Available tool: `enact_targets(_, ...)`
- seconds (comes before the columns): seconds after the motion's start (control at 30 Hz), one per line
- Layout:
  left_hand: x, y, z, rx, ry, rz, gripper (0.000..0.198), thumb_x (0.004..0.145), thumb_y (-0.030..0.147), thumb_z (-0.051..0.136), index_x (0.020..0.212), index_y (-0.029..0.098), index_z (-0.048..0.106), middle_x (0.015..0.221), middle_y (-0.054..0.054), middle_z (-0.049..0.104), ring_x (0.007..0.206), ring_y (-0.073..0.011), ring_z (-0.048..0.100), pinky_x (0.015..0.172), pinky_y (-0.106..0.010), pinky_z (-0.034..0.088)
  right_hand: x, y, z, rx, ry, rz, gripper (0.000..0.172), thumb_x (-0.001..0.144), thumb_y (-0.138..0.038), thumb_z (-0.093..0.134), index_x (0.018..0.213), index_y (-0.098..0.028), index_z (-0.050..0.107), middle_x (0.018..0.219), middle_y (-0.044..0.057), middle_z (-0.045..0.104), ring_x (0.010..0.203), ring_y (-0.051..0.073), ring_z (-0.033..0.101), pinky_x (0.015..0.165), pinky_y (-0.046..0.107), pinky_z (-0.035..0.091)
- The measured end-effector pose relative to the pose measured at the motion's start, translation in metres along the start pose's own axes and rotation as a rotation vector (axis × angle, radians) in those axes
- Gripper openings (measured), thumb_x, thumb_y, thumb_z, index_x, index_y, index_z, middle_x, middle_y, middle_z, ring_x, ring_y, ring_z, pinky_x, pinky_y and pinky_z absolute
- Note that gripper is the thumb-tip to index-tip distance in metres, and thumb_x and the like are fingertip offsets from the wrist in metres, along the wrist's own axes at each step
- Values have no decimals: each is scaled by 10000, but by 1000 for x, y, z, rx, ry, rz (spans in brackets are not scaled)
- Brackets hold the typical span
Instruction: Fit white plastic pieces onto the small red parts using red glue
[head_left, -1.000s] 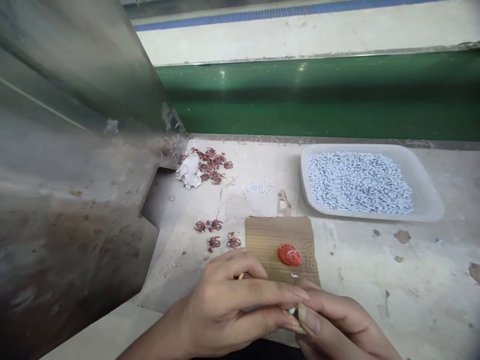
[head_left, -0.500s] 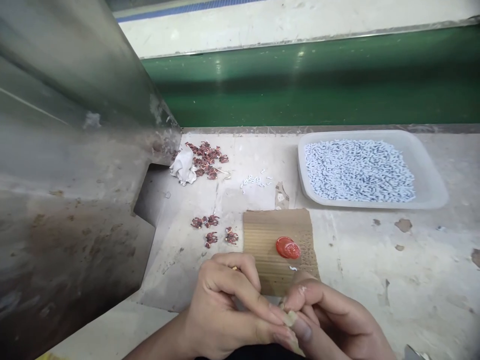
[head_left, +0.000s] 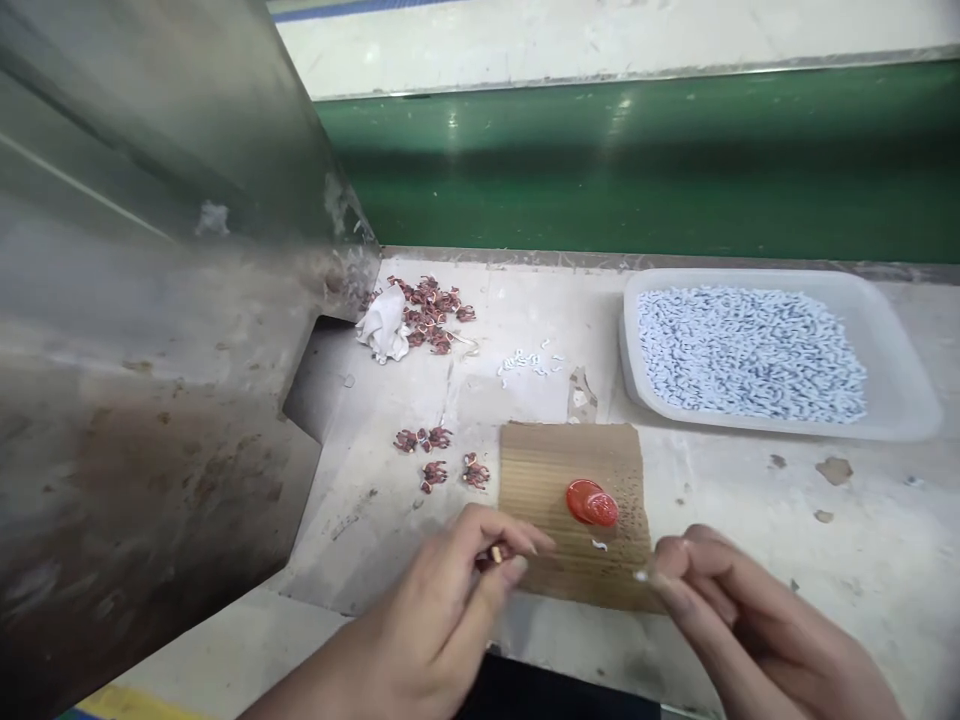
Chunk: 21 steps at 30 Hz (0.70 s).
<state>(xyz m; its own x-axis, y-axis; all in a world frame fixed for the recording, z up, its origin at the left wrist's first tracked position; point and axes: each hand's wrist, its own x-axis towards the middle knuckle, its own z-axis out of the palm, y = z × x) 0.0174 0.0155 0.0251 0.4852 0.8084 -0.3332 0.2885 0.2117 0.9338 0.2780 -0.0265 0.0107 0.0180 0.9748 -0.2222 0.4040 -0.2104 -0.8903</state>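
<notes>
My left hand [head_left: 450, 590] is closed around a small reddish-brown figurine [head_left: 496, 555], mostly covered by the fingers, with a yellowish bit showing. To the right, my right hand [head_left: 739, 615] pinches a tiny white curved piece [head_left: 641, 576] between thumb and fingertips. Both hands are near the front edge of a cardboard piece [head_left: 536, 480]. On the cardboard lies a glossy red blob [head_left: 592, 503], and just below it another loose white squiggle [head_left: 599, 546]. Several similar reddish-brown figurines [head_left: 433, 474] rest on the table left of the cardboard.
A translucent tub [head_left: 904, 385] of small pale-blue pieces stands at the right. A heap of figurines [head_left: 431, 315] lies at the back left beside crumpled white tissue [head_left: 384, 325]. Several white pieces [head_left: 525, 362] are scattered mid-table. A metal panel [head_left: 187, 330] borders the left; a green strip [head_left: 600, 170] runs behind.
My hands, fingertips touching before, are now apart: the right has moved right with the white piece in its pinch, the left slightly up with the figurine. The camera view has shifted slightly.
</notes>
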Motion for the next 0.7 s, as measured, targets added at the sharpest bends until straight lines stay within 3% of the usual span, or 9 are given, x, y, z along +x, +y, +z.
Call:
enact_targets(0.1,-7,-17,-17,228,43,37,201,1086,191,481,1142,266,659,1354,-90,750,1274,-246,712,1054,-412,578,16,14,-30,-523,-13,-316,196,1104,-388,532,1053,-236,646,838,9,626,650,108,646,576,185,499)
enact_targets(0.23,-8,-31,-24,364,188,152,289,1012,120,583,1051,280,820,1172,-72,783,1032,-212,785,829,-294,658,33,9,-37,-802,-62,-508,247,1155,-370,426,1081,-219,607,839,1,596,597,100,625,527,218,443)
enact_targets(0.33,-6,-28,-23,237,329,127,249,907,128,756,1083,278,848,920,-25,818,797,-177,804,691,-224,675,40,0,-30,-909,-50,-619,290,1164,-349,387,1029,-199,596,797,10,571,535,119,570,468,262,327)
enact_targets(0.47,-1,-21,-22,-10,440,79,218,737,87,904,889,238,862,827,-5,867,737,-194,843,700,-210,705,43,-6,-26,-971,-77,-673,305,1158,-336,401,1001,-185,614,753,4,506,502,129,481,488,293,289)
enact_targets(0.7,4,-17,-26,-387,317,43,354,712,-62,843,851,262,880,830,15,868,744,-143,834,699,-152,683,41,-9,-30,-1031,-80,-734,335,1162,-318,354,979,-183,600,722,7,518,469,144,480,458,299,296)
